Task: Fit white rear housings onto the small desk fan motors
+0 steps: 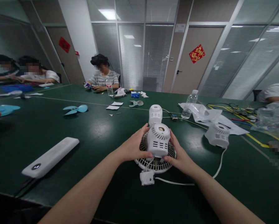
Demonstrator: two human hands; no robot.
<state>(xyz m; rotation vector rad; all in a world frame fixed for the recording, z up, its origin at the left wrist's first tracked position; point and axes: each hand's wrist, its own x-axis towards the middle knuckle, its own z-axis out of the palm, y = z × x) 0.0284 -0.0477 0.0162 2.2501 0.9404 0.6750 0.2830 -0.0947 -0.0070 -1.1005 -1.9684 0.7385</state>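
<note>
Between my two hands is a white vented fan motor housing [158,140] with an oval opening on top. Beneath it a round white fan grille [156,166] lies on the green table. My left hand [137,143] wraps the housing's left side, thumb at its lower front edge. On the opposite side, my right hand [178,155] presses with its fingers and thumb. A small white switch box [147,178] with a cable sits in front of the grille. Just behind stands a second white vented housing [155,114].
A third white housing [217,135] with a cable lies at right, near a water bottle [189,104] and plastic sheet [207,113]. At left are a white power bank [52,157] and blue fan blades [75,109]. People sit across the green table [95,193].
</note>
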